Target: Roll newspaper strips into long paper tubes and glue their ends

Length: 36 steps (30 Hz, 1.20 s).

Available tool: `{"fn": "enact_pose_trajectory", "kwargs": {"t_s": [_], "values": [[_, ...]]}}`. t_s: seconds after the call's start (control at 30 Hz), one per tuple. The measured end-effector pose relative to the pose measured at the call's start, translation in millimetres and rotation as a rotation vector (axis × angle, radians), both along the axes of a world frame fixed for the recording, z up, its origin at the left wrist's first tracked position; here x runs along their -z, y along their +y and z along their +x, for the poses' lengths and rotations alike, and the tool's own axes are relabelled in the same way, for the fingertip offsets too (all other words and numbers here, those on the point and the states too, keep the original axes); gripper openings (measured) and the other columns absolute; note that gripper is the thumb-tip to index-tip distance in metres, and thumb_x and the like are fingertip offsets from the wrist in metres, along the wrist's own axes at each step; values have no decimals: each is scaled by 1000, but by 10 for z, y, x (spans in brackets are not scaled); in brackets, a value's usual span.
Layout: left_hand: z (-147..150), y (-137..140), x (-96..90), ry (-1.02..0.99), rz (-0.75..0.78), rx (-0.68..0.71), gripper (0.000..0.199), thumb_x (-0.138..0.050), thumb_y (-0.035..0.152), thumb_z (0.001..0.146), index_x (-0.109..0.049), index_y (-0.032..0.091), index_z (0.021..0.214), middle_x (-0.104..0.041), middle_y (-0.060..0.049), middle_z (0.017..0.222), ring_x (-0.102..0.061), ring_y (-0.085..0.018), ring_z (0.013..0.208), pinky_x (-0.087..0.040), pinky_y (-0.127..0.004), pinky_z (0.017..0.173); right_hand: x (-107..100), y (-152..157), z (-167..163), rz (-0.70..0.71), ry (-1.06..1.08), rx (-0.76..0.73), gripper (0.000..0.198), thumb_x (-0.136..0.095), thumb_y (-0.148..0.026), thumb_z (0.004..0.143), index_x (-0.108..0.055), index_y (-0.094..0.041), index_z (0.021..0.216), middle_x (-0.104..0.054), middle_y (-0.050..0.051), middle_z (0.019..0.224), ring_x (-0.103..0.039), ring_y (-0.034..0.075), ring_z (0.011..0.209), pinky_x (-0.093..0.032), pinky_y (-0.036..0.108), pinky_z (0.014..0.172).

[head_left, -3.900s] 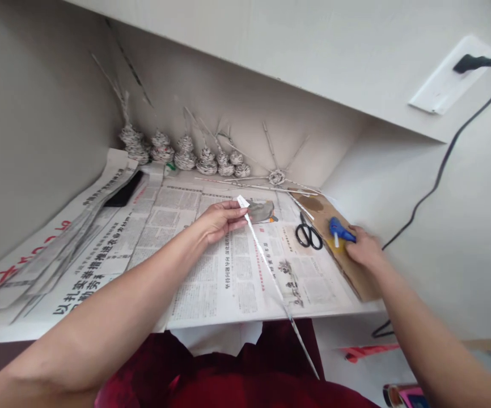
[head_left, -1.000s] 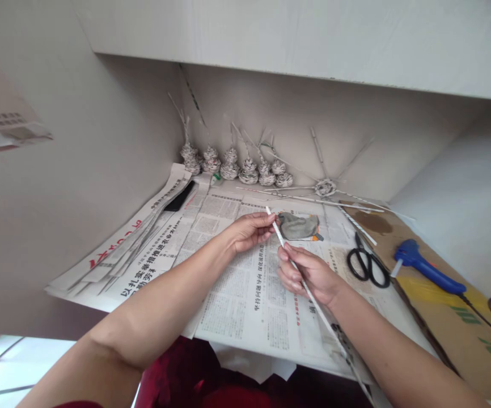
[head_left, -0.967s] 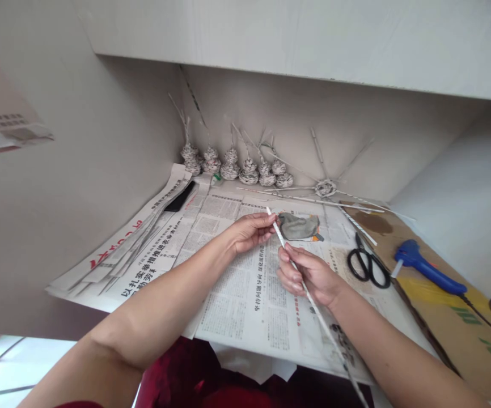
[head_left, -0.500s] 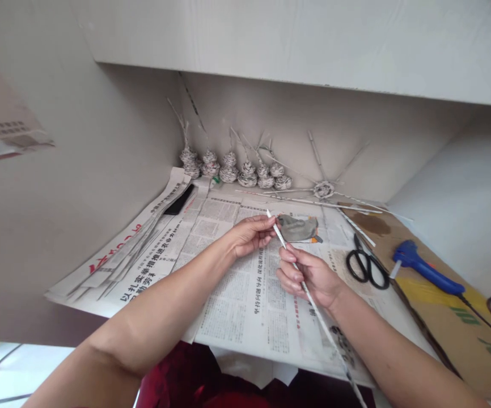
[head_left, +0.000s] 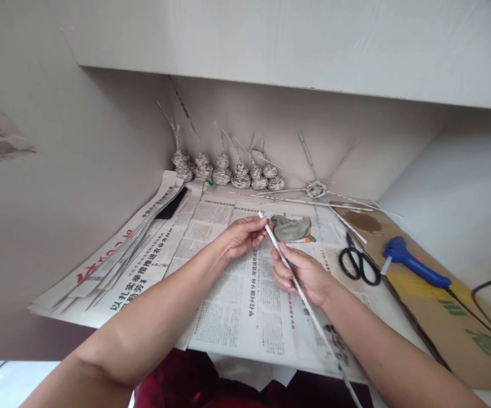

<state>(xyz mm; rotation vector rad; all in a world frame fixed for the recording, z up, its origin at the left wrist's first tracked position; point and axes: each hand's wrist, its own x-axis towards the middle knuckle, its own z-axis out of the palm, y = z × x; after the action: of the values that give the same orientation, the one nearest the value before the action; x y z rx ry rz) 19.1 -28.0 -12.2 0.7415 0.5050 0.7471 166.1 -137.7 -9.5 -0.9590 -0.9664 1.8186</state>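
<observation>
A long, thin rolled newspaper stick (head_left: pixel 313 317) slants from the middle of the table down past its front edge. Near its upper tip, my left hand (head_left: pixel 245 235) pinches it between thumb and fingers. My right hand (head_left: pixel 303 275) is closed around the same stick a little lower down. Just behind the hands lies a grey cloth (head_left: pixel 291 228) on the newspaper sheets (head_left: pixel 228 306). Farther back, a woven paper ring with spokes (head_left: pixel 316 189) leans by the wall, and several gourd-shaped woven paper pieces (head_left: pixel 241 177) stand in a row.
To the right are black-handled scissors (head_left: pixel 359 266) and a blue glue gun (head_left: pixel 415 262) on a cardboard sheet (head_left: pixel 432 323), its cord trailing right. Loose paper sticks (head_left: pixel 305 201) lie at the back. On the left, stacked paper strips (head_left: pixel 118 249) lie beside a black phone-like object (head_left: pixel 172 204).
The whole view has shifted slightly, so things appear a little farther left. Both hands keep their hold on the paper stick, with hardly any movement.
</observation>
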Motion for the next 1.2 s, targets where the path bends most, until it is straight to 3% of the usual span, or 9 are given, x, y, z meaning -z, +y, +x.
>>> {"fn": "enact_pose_trajectory", "kwargs": {"t_s": [0.13, 0.33, 0.47, 0.53, 0.73, 0.87, 0.93, 1.07, 1.2], "values": [[-1, 3, -17, 25, 9, -45, 6, -70, 12, 73, -66, 8, 75, -64, -3, 65, -57, -5, 51, -49, -11, 47, 19, 8, -4, 100, -266, 147, 36, -53, -54, 83, -51, -19, 78, -46, -6, 46, -39, 8, 39, -24, 19, 37], [-14, 13, -16, -19, -8, -21, 5, -68, 13, 75, -65, 9, 75, -62, -3, 63, -57, -6, 52, -50, -11, 48, -11, 3, 12, -54, 142, -81, 35, -50, -52, 85, -41, -22, 70, -29, -10, 39, -29, 8, 35, -23, 21, 37], [-26, 68, -13, 13, -15, -89, 5, -67, 12, 76, -64, 9, 73, -62, -2, 61, -56, -5, 48, -49, -11, 45, 28, 5, 15, 31, -194, 60, 37, -52, -56, 83, -51, -20, 79, -47, -6, 47, -41, 8, 38, -24, 20, 37], [-31, 86, -17, 27, -27, -128, 7, -66, 12, 77, -63, 9, 72, -61, -1, 59, -55, -4, 46, -49, -11, 45, 41, 9, 22, 58, -277, 109, 38, -52, -56, 83, -51, -19, 77, -48, -6, 46, -40, 8, 37, -23, 19, 36], [-39, 81, -25, -8, -30, -113, 8, -67, 13, 77, -62, 9, 72, -60, -1, 59, -55, -4, 46, -50, -11, 46, -1, 2, 28, -57, 123, -106, 36, -47, -53, 86, -42, -21, 70, -31, -9, 38, -29, 8, 34, -22, 21, 36], [-64, 132, -31, -23, -47, -165, 7, -64, 11, 78, -62, 9, 73, -61, -2, 62, -55, -4, 46, -50, -11, 45, 1, 4, 45, -17, -139, -56, 41, -46, -59, 84, -51, -19, 76, -45, -5, 45, -39, 9, 38, -23, 20, 37], [-80, 170, -31, -23, -63, -221, 9, -64, 11, 78, -61, 9, 70, -59, 0, 58, -54, -4, 45, -49, -11, 44, 0, 11, 58, 16, -233, -21, 42, -48, -57, 84, -51, -18, 71, -45, -5, 42, -35, 7, 36, -21, 20, 37], [-98, 210, -20, -47, -78, -249, 10, -65, 13, 78, -61, 10, 69, -57, 1, 57, -55, -4, 46, -48, -10, 44, -29, 7, 53, -61, 4, -93, 40, -42, -54, 88, -43, -21, 65, -28, -9, 35, -23, 8, 33, -19, 20, 36], [-105, 225, -4, -65, -54, -232, 7, -64, 14, 79, -61, 10, 74, -60, 0, 62, -56, -4, 48, -49, -10, 45, -31, -10, 10, -82, -22, -144, 44, -38, -57, 88, -55, -19, 77, -37, -7, 38, -30, 8, 33, -22, 20, 36]]}}
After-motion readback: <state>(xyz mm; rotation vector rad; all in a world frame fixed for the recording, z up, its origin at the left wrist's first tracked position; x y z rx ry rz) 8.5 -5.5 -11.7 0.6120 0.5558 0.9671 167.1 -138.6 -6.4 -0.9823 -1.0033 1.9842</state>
